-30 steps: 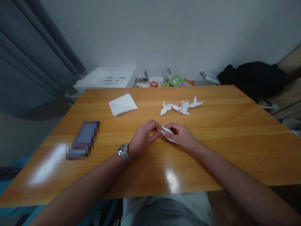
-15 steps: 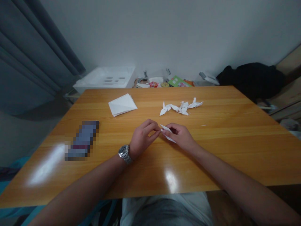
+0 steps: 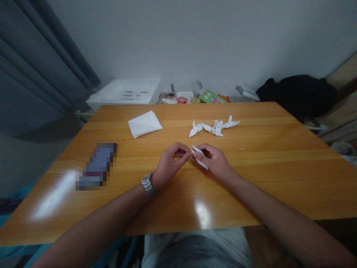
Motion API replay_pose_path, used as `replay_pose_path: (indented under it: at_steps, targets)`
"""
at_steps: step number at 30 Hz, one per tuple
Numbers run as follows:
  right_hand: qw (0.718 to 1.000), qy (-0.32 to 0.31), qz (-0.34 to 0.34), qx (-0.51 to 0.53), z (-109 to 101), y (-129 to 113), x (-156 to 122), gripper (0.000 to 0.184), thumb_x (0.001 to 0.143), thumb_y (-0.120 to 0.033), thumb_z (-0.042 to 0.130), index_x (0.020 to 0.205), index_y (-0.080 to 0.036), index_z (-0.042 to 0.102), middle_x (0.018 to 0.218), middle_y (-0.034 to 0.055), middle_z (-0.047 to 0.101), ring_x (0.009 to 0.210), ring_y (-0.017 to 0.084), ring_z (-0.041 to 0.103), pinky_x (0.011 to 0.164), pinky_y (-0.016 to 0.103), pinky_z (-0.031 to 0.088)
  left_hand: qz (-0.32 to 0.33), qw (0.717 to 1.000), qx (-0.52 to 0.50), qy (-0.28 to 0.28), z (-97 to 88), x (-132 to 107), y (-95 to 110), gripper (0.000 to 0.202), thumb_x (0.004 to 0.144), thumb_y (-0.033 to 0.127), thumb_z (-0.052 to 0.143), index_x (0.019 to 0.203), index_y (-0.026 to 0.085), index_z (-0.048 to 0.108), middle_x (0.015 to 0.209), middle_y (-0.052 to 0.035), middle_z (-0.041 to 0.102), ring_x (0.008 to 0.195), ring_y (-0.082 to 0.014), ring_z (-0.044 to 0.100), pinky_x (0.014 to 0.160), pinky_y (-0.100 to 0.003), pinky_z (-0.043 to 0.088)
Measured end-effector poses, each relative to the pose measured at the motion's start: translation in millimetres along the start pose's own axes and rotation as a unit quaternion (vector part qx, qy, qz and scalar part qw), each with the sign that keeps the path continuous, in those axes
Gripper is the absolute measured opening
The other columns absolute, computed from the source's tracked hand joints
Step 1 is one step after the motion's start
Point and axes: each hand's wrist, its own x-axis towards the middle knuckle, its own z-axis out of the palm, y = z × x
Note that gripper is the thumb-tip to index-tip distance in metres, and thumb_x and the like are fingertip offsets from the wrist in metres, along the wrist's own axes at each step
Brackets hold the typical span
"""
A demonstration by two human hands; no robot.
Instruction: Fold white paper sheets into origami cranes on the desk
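Observation:
A small piece of folded white paper is pinched between the thumb and fingers of my right hand. My left hand, with a metal watch on its wrist, has its thumb and fingertips closed on the paper's left corner. Both hands are just above the middle of the wooden table. Beyond them, several folded paper cranes lie bunched together. To their left is a stack of white paper sheets.
A phone, blurred out, lies at the left of the table. Past the far edge are a white plastic tray, a green packet and a black cloth heap. A thin white paper strip is at the right.
My left wrist has turned slightly and its fingers have shifted at the paper's corner. The folded paper has tilted a little in my right hand. Nothing else on the table has moved.

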Motion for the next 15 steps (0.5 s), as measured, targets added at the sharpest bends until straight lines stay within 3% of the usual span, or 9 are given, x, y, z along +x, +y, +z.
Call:
replay_pose_path:
  at_steps: [4, 15]
  targets:
    - [0.999, -0.007, 0.007, 0.03, 0.7, 1.8, -0.2, 0.025, 0.085, -0.042, 0.071, 0.098, -0.022, 0.068, 0.093, 0.0042, 0.069, 0.084, 0.019, 0.062, 0.076, 0.031, 0.047, 0.0, 1.0, -0.006, 0.0, 0.8, 0.0, -0.5, 0.015, 0.089, 0.03, 0.069, 0.093, 0.018, 0.062, 0.091, -0.0045, 0.068, 0.083, -0.0146, 0.067, 0.077, -0.027, 0.055]
    - [0.999, 0.008, 0.007, 0.054, 4.0, -0.3, -0.5, 0.021, 0.084, -0.04, 0.072, 0.09, -0.021, 0.068, 0.086, 0.0023, 0.068, 0.079, 0.017, 0.06, 0.073, 0.029, 0.046, -0.03, 0.998, -0.06, -0.006, 4.8, 0.0, 0.2, 0.022, 0.087, 0.035, 0.071, 0.091, 0.017, 0.058, 0.09, -0.0044, 0.067, 0.081, -0.0139, 0.066, 0.074, -0.025, 0.054]
